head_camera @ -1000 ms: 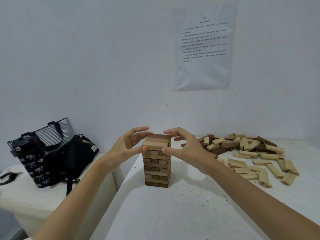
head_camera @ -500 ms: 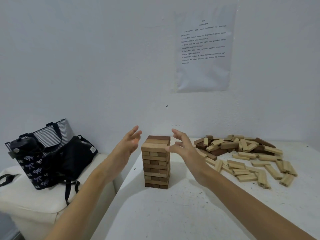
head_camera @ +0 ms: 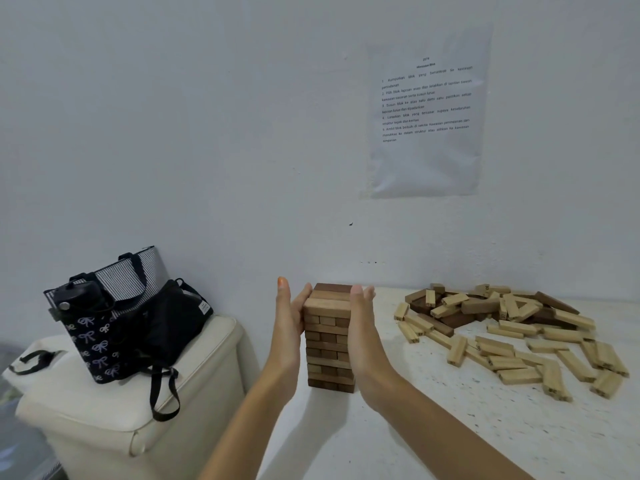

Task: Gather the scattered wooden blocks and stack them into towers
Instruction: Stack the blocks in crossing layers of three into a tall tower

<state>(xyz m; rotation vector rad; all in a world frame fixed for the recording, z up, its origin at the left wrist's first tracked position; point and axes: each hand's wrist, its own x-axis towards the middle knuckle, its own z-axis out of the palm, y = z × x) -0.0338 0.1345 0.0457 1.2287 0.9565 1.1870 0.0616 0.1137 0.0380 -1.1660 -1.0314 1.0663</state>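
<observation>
Tower [head_camera: 329,341] of layered wooden blocks — left hand [head_camera: 289,323], right hand [head_camera: 362,327] press its sides, fingers [head_camera: 360,299] straight.

left hand [head_camera: 290,323] and right hand [head_camera: 362,330] upright, fingers straight, palms facing, forearms extended

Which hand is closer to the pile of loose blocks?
Right. The right hand flanks the tower on the side facing the pile; the left hand is on its far side.

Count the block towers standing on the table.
1: the brown-and-tan wooden block tower near the white table's left edge, between the flat left hand and right hand. Loose blocks lie scattered right.
</observation>
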